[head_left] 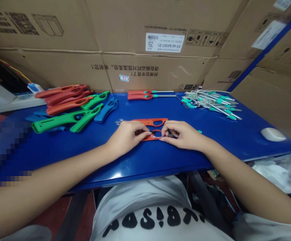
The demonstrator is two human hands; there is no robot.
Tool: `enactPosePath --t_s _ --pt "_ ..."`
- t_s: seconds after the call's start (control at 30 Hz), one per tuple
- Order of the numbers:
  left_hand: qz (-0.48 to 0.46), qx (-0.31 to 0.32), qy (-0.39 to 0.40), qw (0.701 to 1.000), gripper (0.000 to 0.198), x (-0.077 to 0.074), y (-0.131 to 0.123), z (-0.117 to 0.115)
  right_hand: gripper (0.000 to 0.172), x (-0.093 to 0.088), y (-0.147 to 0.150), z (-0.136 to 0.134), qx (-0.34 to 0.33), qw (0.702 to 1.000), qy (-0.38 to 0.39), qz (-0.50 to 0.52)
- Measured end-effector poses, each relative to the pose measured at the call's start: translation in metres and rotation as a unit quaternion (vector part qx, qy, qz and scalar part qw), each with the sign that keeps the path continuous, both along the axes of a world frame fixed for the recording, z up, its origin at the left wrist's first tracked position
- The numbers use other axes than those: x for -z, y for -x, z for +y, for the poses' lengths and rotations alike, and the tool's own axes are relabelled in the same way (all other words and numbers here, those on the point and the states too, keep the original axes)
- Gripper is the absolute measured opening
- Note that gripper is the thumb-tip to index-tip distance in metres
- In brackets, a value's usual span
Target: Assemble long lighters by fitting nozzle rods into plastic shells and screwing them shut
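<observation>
My left hand (131, 133) and my right hand (183, 134) meet over the middle of the blue table, fingertips pinched. Between them runs a thin white wire (156, 136), with both hands closed on it. It lies over an orange lighter shell half (149, 138), partly covered by my fingers. Just behind, a second orange shell half (149, 122) with an oval trigger opening lies flat. A dark part and a bit of teal show at my right hand, mostly hidden by it. Small metal pieces (119, 122) lie in a little heap beyond my left hand.
Red, green and blue lighter shells (57, 118) are piled at the left. Two red lighters with metal tubes (140, 96) lie at the back. Several metal tubes with teal ends (215, 102) are heaped at the right, near a white computer mouse (273, 134). Cardboard (125, 40) walls the back.
</observation>
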State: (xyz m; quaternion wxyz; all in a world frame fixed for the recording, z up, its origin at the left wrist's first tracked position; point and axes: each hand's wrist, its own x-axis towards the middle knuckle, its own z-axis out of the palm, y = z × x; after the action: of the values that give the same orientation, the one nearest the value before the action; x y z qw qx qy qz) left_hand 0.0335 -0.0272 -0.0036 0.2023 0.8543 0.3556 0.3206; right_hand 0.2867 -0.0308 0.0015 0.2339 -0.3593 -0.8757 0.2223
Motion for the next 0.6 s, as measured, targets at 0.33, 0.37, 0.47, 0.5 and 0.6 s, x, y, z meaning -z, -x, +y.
enactPosePath --t_s 0.33,0.37,0.47,0.5,0.6 --pt "0.079 0.041 -0.060 0.994 0.017 -0.001 0.003 -0.002 0.009 0.002 0.001 0.000 -0.004 1.000 -0.005 -0.008" --pt "0.096 0.043 -0.069 0.992 0.018 -0.002 0.004 -0.003 0.009 0.002 0.001 0.000 -0.004 1.000 -0.005 -0.009" --pt "0.142 0.041 -0.097 0.984 0.021 -0.004 0.006 -0.007 0.008 0.002 0.001 -0.001 -0.005 1.000 -0.007 -0.009" --pt "0.159 0.039 -0.107 0.981 0.023 -0.005 0.006 -0.009 0.008 0.002 0.000 -0.001 -0.004 1.000 -0.008 -0.009" --pt "0.212 0.038 -0.139 0.967 0.029 -0.010 0.007 -0.014 0.008 0.003 0.000 -0.001 -0.005 1.000 -0.011 -0.004"
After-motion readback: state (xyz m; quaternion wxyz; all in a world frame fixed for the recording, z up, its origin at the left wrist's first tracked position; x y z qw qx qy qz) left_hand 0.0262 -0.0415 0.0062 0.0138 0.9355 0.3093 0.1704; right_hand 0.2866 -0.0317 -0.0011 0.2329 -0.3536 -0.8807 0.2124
